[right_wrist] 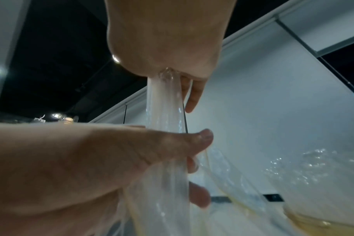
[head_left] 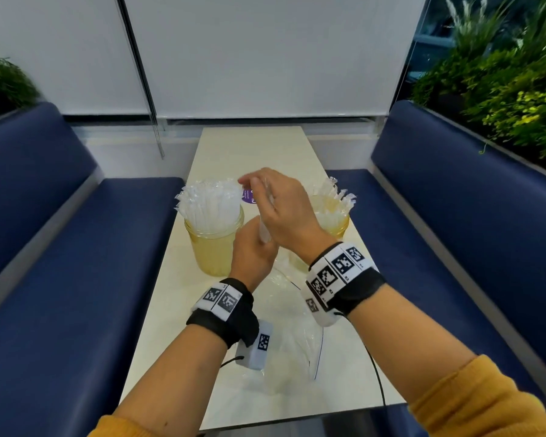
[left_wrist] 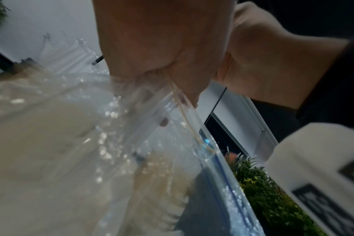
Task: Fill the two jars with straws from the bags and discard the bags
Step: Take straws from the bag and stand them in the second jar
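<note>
A: Start with our hands. The left hand (head_left: 252,247) is closed round the lower part of a clear empty bag (head_left: 265,228), and the right hand (head_left: 284,209) pinches the bunched top of that bag just above it. Both are clamped on the plastic, which is drawn into a narrow rope between them in the right wrist view.

B: So we judge that we're twisting or squeezing the bag down for throwing away?

A: That's our reading. No straws show inside it. Its loose tail hangs toward the near half of the counter (head_left: 177,310), where more clear plastic (head_left: 297,348) lies; whether that is a second bag or the same one, we cannot tell.

B: And the jars?

A: The left jar (head_left: 213,247) stands by the counter's left edge, packed with wrapped straws (head_left: 208,203). The right jar (head_left: 331,225) stands by the right edge, partly hidden behind our right hand, with straws (head_left: 334,197) rising from it too.

B: Then filling looks done.

A: It looks so. What's left is discarding the bags; no bin shows in any view.
</note>
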Tool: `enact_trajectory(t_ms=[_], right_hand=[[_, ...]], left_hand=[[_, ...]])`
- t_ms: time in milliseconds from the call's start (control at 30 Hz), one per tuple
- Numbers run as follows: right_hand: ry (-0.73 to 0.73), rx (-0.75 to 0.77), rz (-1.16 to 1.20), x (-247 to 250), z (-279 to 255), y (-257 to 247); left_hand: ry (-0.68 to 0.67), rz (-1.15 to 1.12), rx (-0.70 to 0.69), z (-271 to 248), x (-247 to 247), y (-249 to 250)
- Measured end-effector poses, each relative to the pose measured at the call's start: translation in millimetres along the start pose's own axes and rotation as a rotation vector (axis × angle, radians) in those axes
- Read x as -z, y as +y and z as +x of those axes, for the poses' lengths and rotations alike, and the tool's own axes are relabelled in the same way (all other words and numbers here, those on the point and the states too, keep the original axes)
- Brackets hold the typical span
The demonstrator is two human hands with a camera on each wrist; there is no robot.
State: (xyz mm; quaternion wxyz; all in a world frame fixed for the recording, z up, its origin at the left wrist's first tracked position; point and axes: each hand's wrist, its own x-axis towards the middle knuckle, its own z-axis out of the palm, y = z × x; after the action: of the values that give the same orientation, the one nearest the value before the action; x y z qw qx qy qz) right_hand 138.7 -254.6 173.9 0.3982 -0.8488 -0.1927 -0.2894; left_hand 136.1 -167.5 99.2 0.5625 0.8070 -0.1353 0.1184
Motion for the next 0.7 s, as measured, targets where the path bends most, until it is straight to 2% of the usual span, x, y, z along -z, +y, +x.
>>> enact_trajectory(t_ms=[100,233,333,400,500,533,600,633,700], right_hand=[[0.001,0.057,-0.1,5.2,5.0,-1.2],[0.16,0.289,-0.162,15.3,17.5,-14.8],[0.068,0.317,-0.352,-0.6,10.5,-12.3],[0.05,0.25,-0.254,-5.7,5.5,-7.6],[0.159,0.035,0.08,-6.1,0.1,-3.7],[0.137,-0.106,0.142,-8.4,-2.6,-2.7],[-0.026,-0.375,0.177,-17.3,-9.5,2.4],[-0.077,-0.442,0.161,-22.3,-12.7,5.5],[-0.066,-0.464,0.158,-28.3,-15.9,11.7]], left_hand=[[-0.004,-0.022,0.009,-1.7,1.8,-5.4],[-0.021,0.007,-0.046,2.5,4.4,0.2],[-0.011,0.086,-0.031,10.0,2.5,6.3],[-0.017,0.063,-0.012,8.5,1.9,2.5],[-0.019,-0.016,-0.023,4.1,5.9,3.2],[-0.01,-0.014,-0.04,4.8,6.6,4.0],[0.021,-0.027,-0.029,7.9,5.9,3.4],[0.035,-0.063,-0.007,9.1,5.5,4.1],[0.04,-0.063,0.009,7.9,6.0,1.4]])
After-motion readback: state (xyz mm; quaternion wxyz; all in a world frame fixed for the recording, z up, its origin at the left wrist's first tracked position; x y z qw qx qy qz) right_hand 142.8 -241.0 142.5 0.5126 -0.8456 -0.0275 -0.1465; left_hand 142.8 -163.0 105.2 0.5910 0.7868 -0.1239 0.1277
